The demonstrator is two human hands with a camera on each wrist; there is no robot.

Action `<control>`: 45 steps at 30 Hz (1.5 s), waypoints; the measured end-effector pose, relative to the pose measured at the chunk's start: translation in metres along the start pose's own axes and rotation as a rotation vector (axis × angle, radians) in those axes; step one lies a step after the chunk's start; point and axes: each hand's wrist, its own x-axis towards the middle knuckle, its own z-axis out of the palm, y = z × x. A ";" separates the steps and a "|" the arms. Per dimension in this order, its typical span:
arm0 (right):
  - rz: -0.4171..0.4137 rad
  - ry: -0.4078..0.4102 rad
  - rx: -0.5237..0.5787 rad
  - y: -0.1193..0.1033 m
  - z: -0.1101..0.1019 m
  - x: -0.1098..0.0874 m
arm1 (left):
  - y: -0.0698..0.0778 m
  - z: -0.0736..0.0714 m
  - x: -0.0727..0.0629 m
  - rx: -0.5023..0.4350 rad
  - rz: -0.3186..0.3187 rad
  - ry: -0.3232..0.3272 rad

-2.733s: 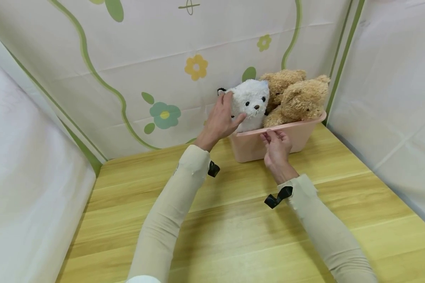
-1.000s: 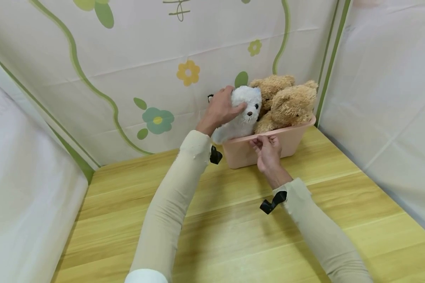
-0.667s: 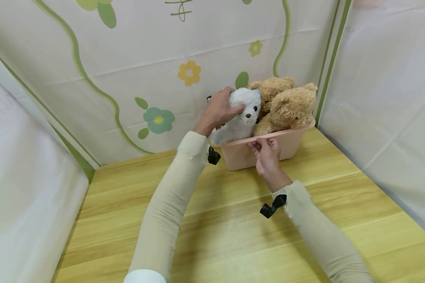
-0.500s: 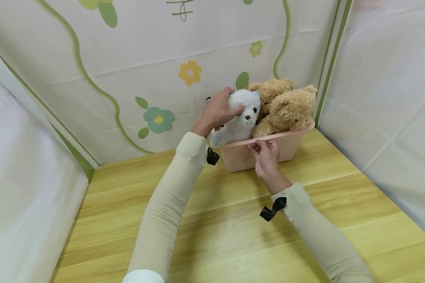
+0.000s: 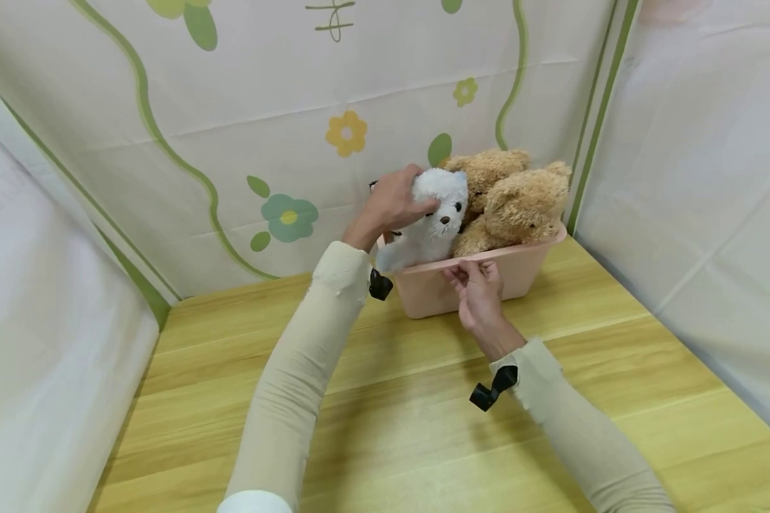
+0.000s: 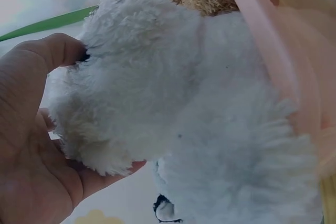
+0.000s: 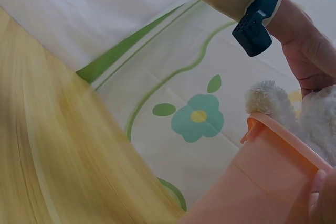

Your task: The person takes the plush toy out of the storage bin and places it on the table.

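Observation:
A white plush toy [image 5: 438, 187] with dark eyes sits at the left end of a pink plastic bin [image 5: 520, 274], one furry limb over the rim. My left hand [image 5: 390, 203] grips its head from the side, thumb at the face; the left wrist view shows thumb and fingers around the white fur [image 6: 152, 77]. My right hand [image 5: 481, 296] pinches the bin's front rim. In the right wrist view only a bit of that hand shows at the lower right edge. Two tan teddy bears [image 5: 522, 203] fill the bin's right side, one behind the other.
The bin stands on a wood-grain table [image 5: 385, 427] near its back right corner. A white flower-printed cloth wall [image 5: 244, 92] rises behind. White cloth also hangs at the left and right [image 5: 699, 178]. Black wrist mounts [image 5: 494, 388] stick out from both sleeves.
My left hand has moved from beside the white toy onto its head, and the toy has turned, one limb now over the rim. The bin has shifted slightly toward me and left.

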 end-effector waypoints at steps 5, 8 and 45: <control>-0.002 -0.008 0.000 0.003 0.000 -0.001 | -0.001 -0.003 0.002 0.016 0.007 -0.035; -0.005 -0.017 -0.010 0.004 -0.001 -0.002 | -0.002 -0.005 0.002 0.014 0.000 -0.056; -0.009 -0.020 0.006 0.004 -0.003 0.001 | 0.004 -0.013 0.016 0.013 0.026 -0.176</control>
